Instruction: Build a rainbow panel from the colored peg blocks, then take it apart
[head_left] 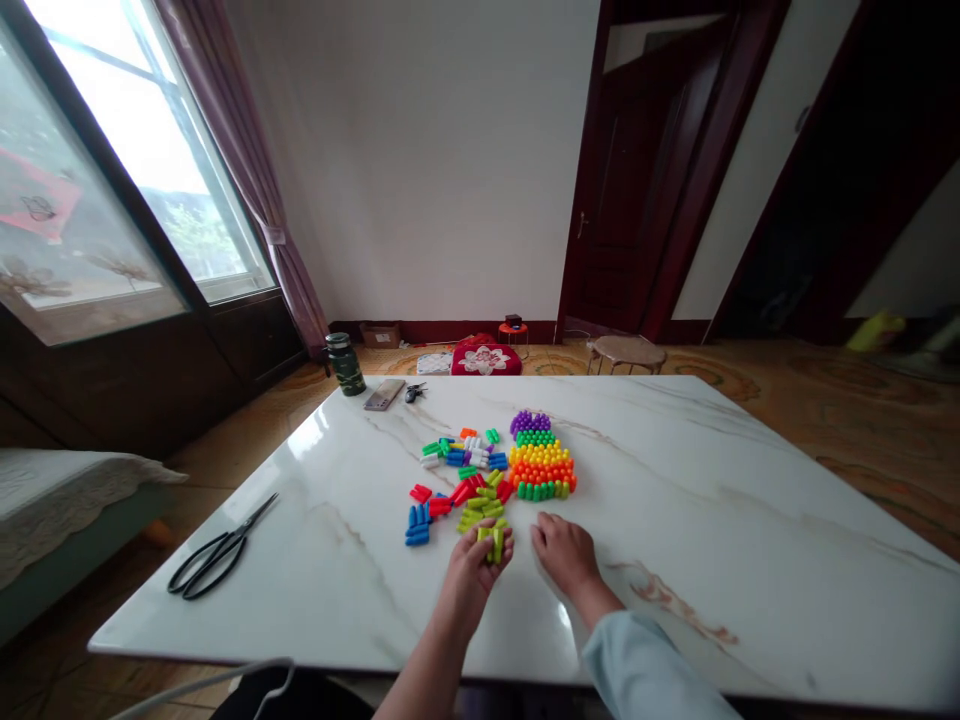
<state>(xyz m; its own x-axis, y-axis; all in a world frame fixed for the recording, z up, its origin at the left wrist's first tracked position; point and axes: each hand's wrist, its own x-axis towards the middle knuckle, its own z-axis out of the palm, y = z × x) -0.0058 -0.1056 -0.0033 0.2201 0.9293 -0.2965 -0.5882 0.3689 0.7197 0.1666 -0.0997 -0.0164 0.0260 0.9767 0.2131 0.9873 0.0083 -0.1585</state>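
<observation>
My left hand (pixel 474 562) is closed around several lime-green, bullet-shaped plastic pieces (pixel 496 543), just above the near side of the white table. My right hand (pixel 565 552) rests at the table, right of the left one, its fingers curled; whatever they may hold is hidden. Beyond it, similar pieces stand upright in tight colour rows: green (pixel 541 491), orange (pixel 543 472), yellow (pixel 540 453), green again and purple (pixel 530 422). Loose lime-green pieces (pixel 480 508) lie past my left hand. Red pieces (pixel 438 506), blue pieces (pixel 417 527) and a mixed-colour heap (pixel 469 452) lie around them.
Black-handled scissors (pixel 217 560) lie on the marble-patterned table (pixel 330 590) at left. A dark green flask (pixel 345 364), a phone (pixel 385 395) and keys (pixel 414 392) are near its far left edge. A round stool (pixel 627 350) stands behind the table.
</observation>
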